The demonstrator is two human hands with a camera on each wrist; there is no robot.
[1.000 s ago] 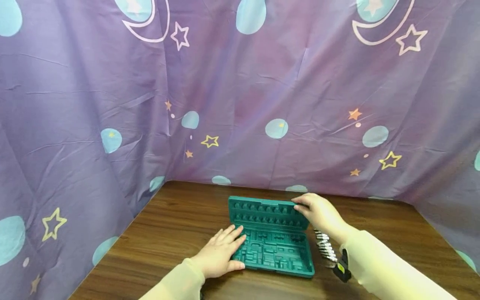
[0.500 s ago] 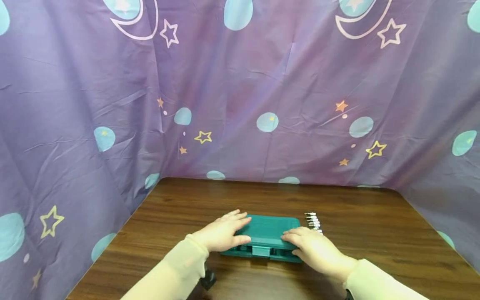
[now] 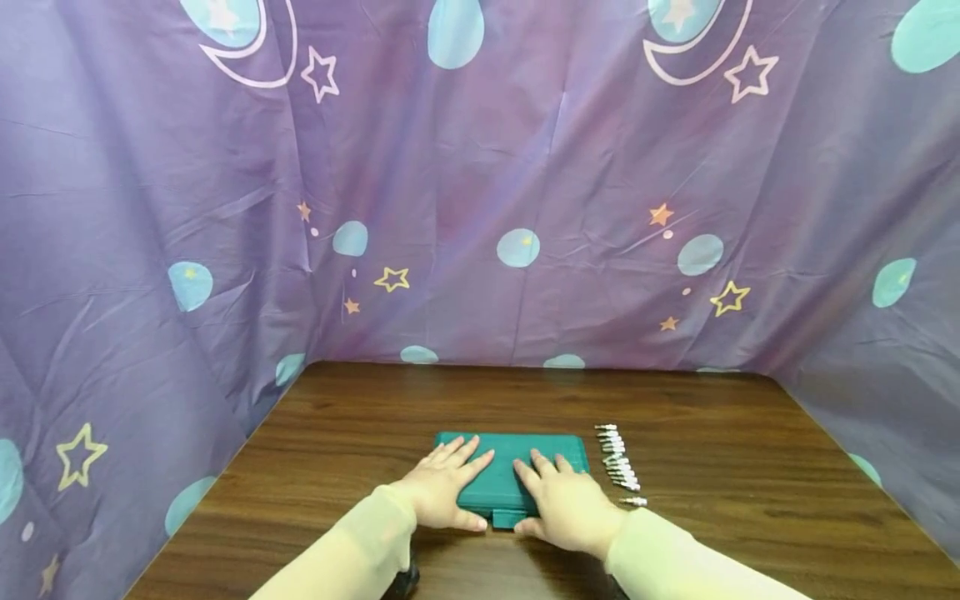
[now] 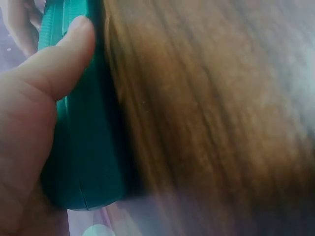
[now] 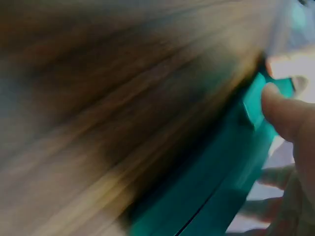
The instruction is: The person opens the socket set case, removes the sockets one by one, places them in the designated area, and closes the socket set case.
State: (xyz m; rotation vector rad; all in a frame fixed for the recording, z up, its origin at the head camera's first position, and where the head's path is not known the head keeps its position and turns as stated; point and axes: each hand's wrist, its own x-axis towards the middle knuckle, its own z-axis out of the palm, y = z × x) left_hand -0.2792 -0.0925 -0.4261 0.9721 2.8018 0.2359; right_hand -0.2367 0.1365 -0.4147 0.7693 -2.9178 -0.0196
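Observation:
A green plastic tool case [image 3: 498, 471] lies with its lid down on the table, its front latch [image 3: 508, 518] facing the person. My left hand [image 3: 442, 492] rests on the left part of the lid with the fingers spread. Its thumb lies against the case's front side, as the left wrist view shows. On the lid's right part rests my right hand [image 3: 566, 504], fingers spread and fairly straight. The right thumb touches the front beside the latch [image 5: 253, 101]. Several small silver socket bits [image 3: 617, 457] lie in a column right of the case, apart from both hands.
The brown wooden table [image 3: 360, 408] extends around the case on all sides. A purple curtain [image 3: 480, 183] with moons and stars hangs behind it and at both sides. One silver bit [image 3: 633, 502] lies at the near end of the column, close to the right sleeve.
The right hand has swung the case's lid down, and the gap at the front has gone. The right hand then moved left across the lid toward the latch; the left hand stays at the left side.

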